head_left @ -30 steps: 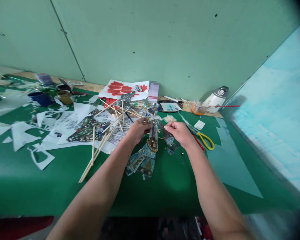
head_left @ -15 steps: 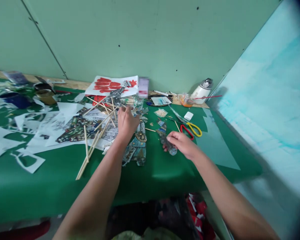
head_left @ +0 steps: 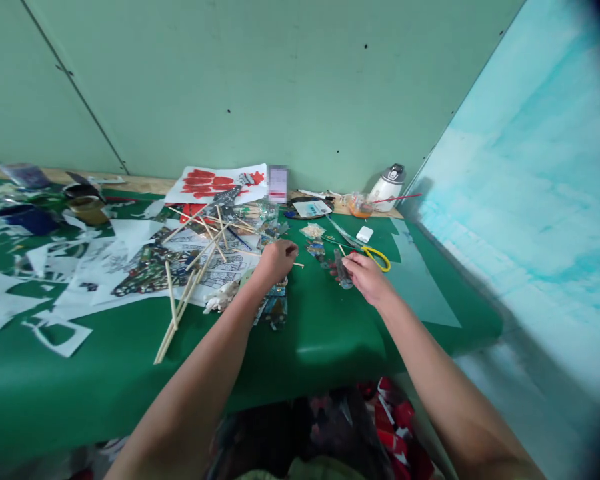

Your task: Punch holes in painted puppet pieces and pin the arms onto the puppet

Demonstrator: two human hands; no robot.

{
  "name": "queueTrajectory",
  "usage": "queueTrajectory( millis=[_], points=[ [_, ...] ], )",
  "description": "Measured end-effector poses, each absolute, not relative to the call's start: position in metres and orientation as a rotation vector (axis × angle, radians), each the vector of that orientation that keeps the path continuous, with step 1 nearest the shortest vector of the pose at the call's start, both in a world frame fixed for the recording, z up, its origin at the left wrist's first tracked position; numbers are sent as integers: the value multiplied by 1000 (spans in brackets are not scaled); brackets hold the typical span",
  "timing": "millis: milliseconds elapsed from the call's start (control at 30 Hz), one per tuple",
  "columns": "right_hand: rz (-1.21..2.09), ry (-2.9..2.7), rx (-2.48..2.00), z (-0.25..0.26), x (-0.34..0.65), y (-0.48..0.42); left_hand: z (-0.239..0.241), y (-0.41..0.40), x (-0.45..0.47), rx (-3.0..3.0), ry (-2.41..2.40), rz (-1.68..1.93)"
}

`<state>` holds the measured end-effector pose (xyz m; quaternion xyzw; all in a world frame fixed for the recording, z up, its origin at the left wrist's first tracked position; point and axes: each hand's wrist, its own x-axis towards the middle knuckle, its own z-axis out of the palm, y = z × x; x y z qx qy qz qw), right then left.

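My left hand (head_left: 277, 261) is above the patterned cut pieces (head_left: 274, 312), fingers curled together. What its fingertips pinch, if anything, is too small to make out. A short wooden stick (head_left: 298, 265) pokes out just beside them. In my right hand (head_left: 367, 275), a narrow dark grey, partly see-through strip (head_left: 343, 270) is held between thumb and fingers, a little above the green table cover. Another small patterned piece (head_left: 316, 248) lies past that strip. Scissors with a yellow handle (head_left: 381, 258) rest behind my right hand, which partly covers them.
Long wooden sticks (head_left: 180, 310) lie crossed over printed paper sheets (head_left: 87, 277) to the left. Paint pots (head_left: 27, 219) stand at the far left. Along the wall are a red-painted sheet (head_left: 215, 183), a small bag (head_left: 313, 231) and a white bottle (head_left: 390, 187).
My left hand has moved right and toward me, from near the crossed sticks to over the patterned pieces. The strip in my right hand is turned more upright. The view has shifted slightly.
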<state>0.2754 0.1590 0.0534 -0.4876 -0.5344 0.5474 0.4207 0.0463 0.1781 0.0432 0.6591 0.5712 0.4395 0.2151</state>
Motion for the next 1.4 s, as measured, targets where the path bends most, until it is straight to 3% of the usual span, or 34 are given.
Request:
queueTrajectory(
  millis=[133,267,400,633,900,1133,1400],
  points=[
    [1521,-1290,-1227,55,273,145,64,169,60,1565,1406,1261],
    [1297,-1223,-1254,49,245,138,71,143,88,1236,1251,1136],
    [1096,-1217,-1250,41,213,124,57,120,100,1105,1287,1282],
    [1036,-1435,-1260,47,244,127,57,119,77,844,1108,1287],
    [643,-1586,-1556,56,334,206,48,126,89,1334,1315,1139],
    [513,-1963,-1570,53,324,230,44,133,100,1869,1518,895],
    [255,-2077,-1673,51,312,270,38,132,95,1994,1626,713]
  ],
)
